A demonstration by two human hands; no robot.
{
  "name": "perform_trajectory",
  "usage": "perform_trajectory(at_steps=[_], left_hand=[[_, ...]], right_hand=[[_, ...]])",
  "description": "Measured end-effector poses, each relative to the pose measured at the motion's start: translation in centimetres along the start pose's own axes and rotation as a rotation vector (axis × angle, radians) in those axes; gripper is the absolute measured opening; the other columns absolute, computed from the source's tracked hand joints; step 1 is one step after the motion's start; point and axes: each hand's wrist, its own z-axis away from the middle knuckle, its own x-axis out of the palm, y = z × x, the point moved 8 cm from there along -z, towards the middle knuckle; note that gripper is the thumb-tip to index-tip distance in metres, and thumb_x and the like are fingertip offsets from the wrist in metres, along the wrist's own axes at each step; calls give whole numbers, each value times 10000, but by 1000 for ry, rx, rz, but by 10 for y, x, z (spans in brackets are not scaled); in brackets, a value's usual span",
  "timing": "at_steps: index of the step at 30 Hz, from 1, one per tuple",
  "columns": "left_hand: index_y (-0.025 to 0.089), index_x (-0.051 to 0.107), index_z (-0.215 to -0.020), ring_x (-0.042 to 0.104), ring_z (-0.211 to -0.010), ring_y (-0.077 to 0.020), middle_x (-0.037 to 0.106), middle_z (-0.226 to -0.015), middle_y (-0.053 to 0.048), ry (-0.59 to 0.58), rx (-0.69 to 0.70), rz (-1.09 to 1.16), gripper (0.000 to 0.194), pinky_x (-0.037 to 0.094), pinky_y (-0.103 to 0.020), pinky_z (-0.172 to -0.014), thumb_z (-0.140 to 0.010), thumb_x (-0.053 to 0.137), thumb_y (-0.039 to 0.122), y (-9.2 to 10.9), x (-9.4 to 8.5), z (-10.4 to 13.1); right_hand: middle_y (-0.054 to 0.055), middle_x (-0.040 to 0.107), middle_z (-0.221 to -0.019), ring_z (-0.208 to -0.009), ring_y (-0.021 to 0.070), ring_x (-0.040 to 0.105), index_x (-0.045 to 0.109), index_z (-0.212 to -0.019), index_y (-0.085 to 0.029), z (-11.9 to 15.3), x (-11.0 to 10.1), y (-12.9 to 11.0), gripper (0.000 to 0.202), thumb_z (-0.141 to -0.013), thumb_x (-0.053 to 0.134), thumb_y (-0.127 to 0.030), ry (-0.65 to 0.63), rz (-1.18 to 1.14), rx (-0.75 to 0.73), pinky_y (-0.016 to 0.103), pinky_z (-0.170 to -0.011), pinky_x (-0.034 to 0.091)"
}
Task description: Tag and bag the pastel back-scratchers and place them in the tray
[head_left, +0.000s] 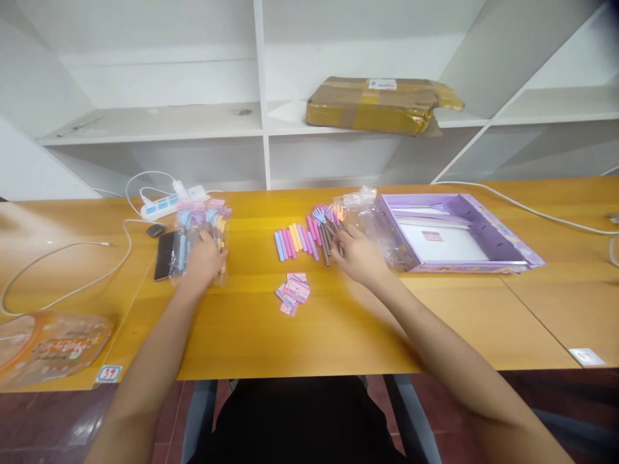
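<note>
My left hand is at the left, fingers drawn together on a clear plastic bag of coloured sticks with small hand-shaped heads. My right hand has its fingers closed at the lower part of a bunch of dark thin rods; its fingertips touch them. Blue, purple and yellow hand-shaped heads lie at the top of these rods. Just left is a row of pink, blue, yellow and purple sticks. Several small pink printed cards lie in a loose pile nearer me.
A purple open box stands at the right, beside clear plastic bags. A dark phone-like slab lies partly under the bag at the left. Behind it are a power strip and white cables. A taped carton rests on the shelf.
</note>
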Motion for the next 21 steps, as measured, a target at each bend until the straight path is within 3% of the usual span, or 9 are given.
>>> perform_trajectory(at_steps=[4, 7, 9, 15, 18, 21], left_hand=[[60, 436, -1487, 723, -1120, -428, 720, -1209, -257, 5, -28, 59, 650, 573, -510, -941, -978, 601, 429, -7, -5, 0], [74, 538, -1427, 600, -1329, -455, 641, -1372, -288, 213, 82, -16, 556, 495, -543, -1095, -1010, 539, 442, -4, -22, 0], [69, 587, -1401, 499, -1417, -482, 592, -1441, -304, 289, 141, -98, 513, 437, -576, -1149, -1017, 515, 401, -5, -27, -1], [68, 554, -1466, 537, -1352, -477, 635, -1369, -288, 235, 81, -151, 546, 487, -577, -1071, -985, 559, 327, -27, -18, -15], [65, 560, -1447, 597, -1281, -441, 572, -1442, -303, 244, 51, -124, 586, 508, -530, -1055, -938, 635, 346, -37, -17, -20], [46, 630, -1337, 618, -1225, -428, 605, -1391, -305, 229, 94, -140, 475, 499, -530, -1051, -970, 570, 341, -40, -18, -23]], right_hand=[[89, 674, -991, -855, 239, 646, 621, -923, -217, 18, -11, -9, 88, -998, 577, -225, 59, -198, -22, 351, -748, 465], [67, 650, -927, -804, 223, 620, 597, -875, -227, 23, -4, -9, 129, -999, 569, -205, 75, -295, -35, 345, -746, 455], [54, 631, -894, -776, 214, 599, 587, -857, -230, 23, 6, -6, 148, -999, 561, -197, 81, -347, -38, 342, -750, 450], [41, 611, -858, -765, 207, 586, 582, -836, -226, 28, 30, 4, 174, -1008, 562, -206, 54, -426, -25, 339, -731, 427], [39, 600, -846, -749, 200, 574, 580, -824, -227, 31, 27, 9, 203, -1026, 557, -224, 69, -474, -8, 336, -714, 428], [36, 586, -828, -755, 201, 568, 579, -818, -228, 33, 20, 8, 232, -1047, 550, -248, 104, -513, 7, 338, -712, 430]])
